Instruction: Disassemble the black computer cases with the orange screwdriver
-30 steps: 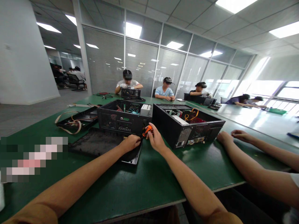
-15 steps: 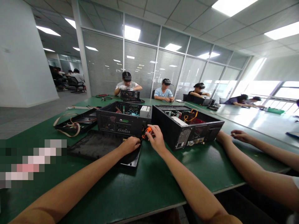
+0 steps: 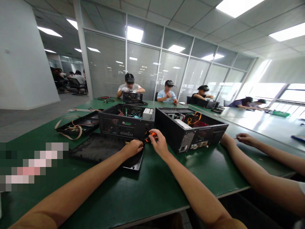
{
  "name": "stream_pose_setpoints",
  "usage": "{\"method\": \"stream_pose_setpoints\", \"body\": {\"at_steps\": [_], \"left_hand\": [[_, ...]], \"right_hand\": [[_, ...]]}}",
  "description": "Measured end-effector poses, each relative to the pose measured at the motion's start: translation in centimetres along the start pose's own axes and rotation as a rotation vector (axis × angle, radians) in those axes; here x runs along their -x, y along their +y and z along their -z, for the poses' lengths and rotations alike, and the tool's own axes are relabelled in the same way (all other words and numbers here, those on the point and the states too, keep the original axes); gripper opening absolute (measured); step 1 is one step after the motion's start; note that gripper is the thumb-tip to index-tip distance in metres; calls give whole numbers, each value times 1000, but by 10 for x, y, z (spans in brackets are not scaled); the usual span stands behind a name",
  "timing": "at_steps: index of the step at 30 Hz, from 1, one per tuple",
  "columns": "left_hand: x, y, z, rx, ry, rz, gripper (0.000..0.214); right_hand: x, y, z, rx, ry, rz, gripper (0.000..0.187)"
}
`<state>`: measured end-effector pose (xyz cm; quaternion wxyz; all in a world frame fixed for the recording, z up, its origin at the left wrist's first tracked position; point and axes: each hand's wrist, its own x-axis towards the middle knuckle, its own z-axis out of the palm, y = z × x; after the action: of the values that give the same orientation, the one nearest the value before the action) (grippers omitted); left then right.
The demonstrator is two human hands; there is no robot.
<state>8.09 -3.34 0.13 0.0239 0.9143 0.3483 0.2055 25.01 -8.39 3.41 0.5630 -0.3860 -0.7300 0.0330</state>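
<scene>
My right hand (image 3: pixel 158 142) is closed around the orange handle of a screwdriver (image 3: pixel 152 136), whose dark shaft points down and left. My left hand (image 3: pixel 133 147) rests over the right edge of a black case panel (image 3: pixel 100 149), its fingers pinched together close to the screwdriver's tip. Whatever is between those fingers is hidden. Just behind my hands stands an open black computer case (image 3: pixel 121 125) with a white box-shaped part (image 3: pixel 147 113) and wires inside.
A second open computer case (image 3: pixel 200 136) stands right of my hands. Left lies a black tray-like panel (image 3: pixel 91 120) with a flat ribbon cable (image 3: pixel 73 138). A co-worker's forearms (image 3: pixel 252 168) reach onto the green table (image 3: pixel 152 197) at right. Several people sit at the far side.
The orange handle has turned slightly in my right hand, which has barely shifted; my left hand keeps its place. Across the table, a person in light blue has raised one hand.
</scene>
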Motion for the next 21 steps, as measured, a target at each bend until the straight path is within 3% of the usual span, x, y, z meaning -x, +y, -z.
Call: {"method": "stream_pose_setpoints", "body": {"at_steps": [4,12,16,19,21], "left_hand": [[1,2,2,16,13,21,12],[1,1,2,20,2,40,11],[3,3,1,19,19,41,8],[6,2,6,29,54,68,9],[7,-4,17,28,80,75,10]], "right_hand": [[2,-1,0,4,3,-16,42],[4,-4,0,76,-61,-1,26],[0,-6,6,83,-9,63,26],[0,-27,13,84,66,179,23],[8,-50,8,173,-6,294,18]]}}
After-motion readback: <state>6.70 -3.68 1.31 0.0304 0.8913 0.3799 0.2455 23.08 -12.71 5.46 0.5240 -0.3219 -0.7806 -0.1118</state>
